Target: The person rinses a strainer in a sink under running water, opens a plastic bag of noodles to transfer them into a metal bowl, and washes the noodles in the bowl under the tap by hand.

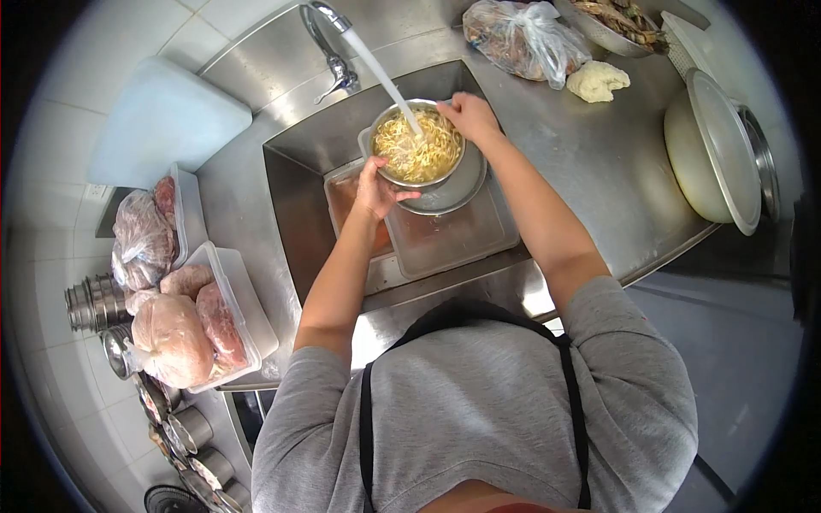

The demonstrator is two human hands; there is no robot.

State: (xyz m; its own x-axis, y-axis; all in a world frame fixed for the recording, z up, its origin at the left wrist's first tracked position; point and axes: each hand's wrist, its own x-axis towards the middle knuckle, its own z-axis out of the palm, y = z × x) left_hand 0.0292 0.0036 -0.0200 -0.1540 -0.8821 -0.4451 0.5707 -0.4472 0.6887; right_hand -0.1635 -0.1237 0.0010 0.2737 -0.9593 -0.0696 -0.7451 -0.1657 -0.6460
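A round metal bowl (428, 180) full of yellowish sprouts (410, 150) in water is held over the sink. Water (378, 73) runs from the faucet (325, 43) into it. My left hand (376, 190) grips the bowl's lower left side, thumb at the rim and fingers beneath. At the upper right rim, my right hand (469, 116) is closed on the edge. Below the bowl, a larger round vessel (466, 190) stands in the sink (299, 162), partly hidden, over a translucent plastic container (457, 244). Reddish liquid (344, 197) shows at the left of the sink.
Bagged meat (171, 338) fills a plastic bin (256, 316) at the left, near a light blue board (171, 120). At the right are a knotted bag (526, 38), a pale lump (597, 81) and a large bowl with a lid (723, 150).
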